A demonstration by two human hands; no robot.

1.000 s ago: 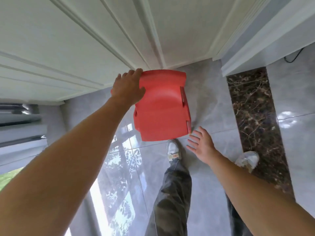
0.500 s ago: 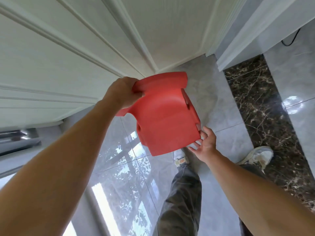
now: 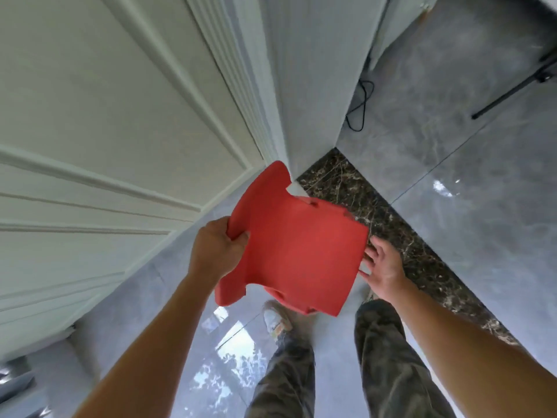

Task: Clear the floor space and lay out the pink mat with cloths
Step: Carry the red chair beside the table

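Note:
A small red plastic chair [image 3: 298,254] is lifted off the floor and tilted, just above my legs in the middle of the view. My left hand [image 3: 215,251] is closed around the edge of its backrest on the left. My right hand [image 3: 382,267] is at the seat's right edge with the fingers spread, their tips touching the rim. No pink mat or cloths are in view.
White panelled doors [image 3: 105,146] fill the left, ending in a white wall corner [image 3: 289,116] right behind the chair. A dark marble strip [image 3: 401,236] crosses the glossy grey tile floor. A black cable [image 3: 358,107] and a black rod [image 3: 512,92] lie on the floor further right.
The chair has come up off the floor and swung to the right, towards the wall corner. My right hand went from hovering to touching the seat edge. The view has turned right.

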